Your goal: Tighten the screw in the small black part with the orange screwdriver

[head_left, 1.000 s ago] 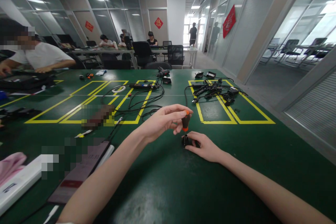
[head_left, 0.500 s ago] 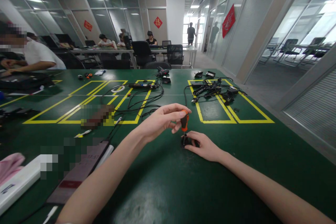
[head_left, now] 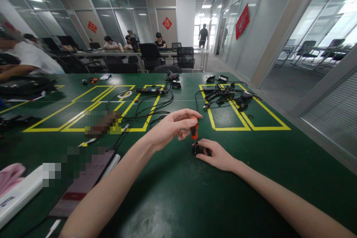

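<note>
My left hand (head_left: 178, 123) is closed around the upper handle of an orange and black screwdriver (head_left: 194, 133), thumb and fingers near its top. The screwdriver stands almost upright, its shaft pointing down into a small black part (head_left: 195, 149) on the green table (head_left: 178, 193). Thumb and fingers of my right hand (head_left: 214, 155) pinch that part from the right and keep it against the tabletop. The exact shape of the part is hard to make out, and the screwdriver's tip is hidden in it.
Black cables and parts (head_left: 223, 95) lie in a yellow-taped area beyond my right hand. A power drill (head_left: 171, 76) and a coiled cable tool (head_left: 150, 91) lie farther back. At left are a phone-like device (head_left: 80, 189) and a white power strip (head_left: 22, 195). A co-worker (head_left: 33, 57) sits at far left.
The screwdriver's handle has shifted slightly left and the fingers of my left hand have curled a little. My right hand keeps its hold. The co-worker at left has leaned farther left.
</note>
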A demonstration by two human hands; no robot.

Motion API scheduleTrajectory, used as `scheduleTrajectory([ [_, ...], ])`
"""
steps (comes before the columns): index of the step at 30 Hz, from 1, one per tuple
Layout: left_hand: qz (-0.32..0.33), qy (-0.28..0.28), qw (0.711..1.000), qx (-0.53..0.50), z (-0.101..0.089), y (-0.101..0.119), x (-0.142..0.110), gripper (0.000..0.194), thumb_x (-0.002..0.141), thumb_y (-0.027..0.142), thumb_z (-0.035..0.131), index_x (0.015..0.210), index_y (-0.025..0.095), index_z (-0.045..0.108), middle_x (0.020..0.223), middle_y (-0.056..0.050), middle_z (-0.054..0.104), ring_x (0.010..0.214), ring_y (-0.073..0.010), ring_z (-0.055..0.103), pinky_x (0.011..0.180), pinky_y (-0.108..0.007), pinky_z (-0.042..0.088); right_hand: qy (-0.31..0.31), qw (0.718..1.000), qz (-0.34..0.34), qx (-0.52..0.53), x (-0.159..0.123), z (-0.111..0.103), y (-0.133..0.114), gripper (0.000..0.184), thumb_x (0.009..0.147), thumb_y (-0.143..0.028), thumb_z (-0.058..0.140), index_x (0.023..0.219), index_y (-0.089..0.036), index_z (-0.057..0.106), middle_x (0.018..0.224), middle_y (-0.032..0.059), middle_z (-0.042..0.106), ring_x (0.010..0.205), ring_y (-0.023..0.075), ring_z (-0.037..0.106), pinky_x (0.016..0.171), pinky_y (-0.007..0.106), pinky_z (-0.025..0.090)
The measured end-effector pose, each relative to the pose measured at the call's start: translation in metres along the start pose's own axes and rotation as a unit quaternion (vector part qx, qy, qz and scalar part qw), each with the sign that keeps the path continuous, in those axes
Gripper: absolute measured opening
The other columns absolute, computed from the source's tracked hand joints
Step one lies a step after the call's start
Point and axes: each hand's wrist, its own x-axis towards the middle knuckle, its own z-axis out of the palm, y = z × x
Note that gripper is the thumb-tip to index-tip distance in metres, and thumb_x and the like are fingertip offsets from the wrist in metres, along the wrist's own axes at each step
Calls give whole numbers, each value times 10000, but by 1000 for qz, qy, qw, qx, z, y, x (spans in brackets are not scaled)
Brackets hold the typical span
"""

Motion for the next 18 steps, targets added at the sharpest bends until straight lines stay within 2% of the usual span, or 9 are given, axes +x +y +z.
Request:
scheduleTrajectory([
  [2, 1, -5, 1000, -4, -1, 0, 1, 278, 866, 373, 777, 1044, 164, 733, 870, -15, 654, 562, -46, 526, 481, -169, 406, 1, 1000, 0, -1, 0, 0, 1, 293, 956, -426, 667, 1118, -182, 687, 1026, 53, 658, 678, 130, 581, 648, 269, 484],
  [6, 5, -25, 999, -31, -1, -1, 3, 270, 902, 372, 724, 1041, 140, 718, 1097, -114, 728, 597, -71, 575, 551, -220, 480, 2, 1000, -4, -3, 0, 2, 5, 303, 943, -416, 687, 1132, -180, 685, 1037, 55, 658, 670, 127, 576, 640, 268, 481],
  [8, 3, -24, 999, -29, -1, -2, 2, 271, 903, 374, 729, 1044, 143, 709, 1060, -115, 741, 601, -78, 582, 549, -218, 475, 1, 1000, -4, -4, 0, 2, 6, 306, 939, -410, 693, 1142, -181, 685, 1036, 54, 659, 677, 130, 580, 642, 268, 481],
  [12, 11, -7, 1000, -2, -1, -2, 1, 316, 854, 344, 798, 1117, 195, 706, 995, -37, 703, 584, -48, 548, 513, -182, 430, 0, 1000, -1, -3, 0, 1, 5, 312, 944, -416, 685, 1151, -183, 681, 1040, 54, 663, 685, 131, 580, 644, 266, 480],
  [16, 10, -8, 1000, 12, -1, -1, 0, 283, 844, 343, 809, 1054, 174, 727, 788, 15, 631, 542, -38, 503, 485, -165, 394, 1, 1000, -1, -3, 0, 1, 3, 314, 946, -416, 681, 1151, -178, 680, 1052, 57, 668, 682, 127, 575, 649, 266, 479],
  [18, 5, -11, 1000, 4, -1, 0, 0, 271, 854, 353, 794, 1029, 157, 729, 837, -10, 666, 558, -47, 528, 497, -175, 414, 2, 1000, -2, -1, 0, 1, 4, 312, 945, -417, 682, 1147, -179, 679, 1060, 58, 667, 678, 125, 572, 649, 267, 480],
])
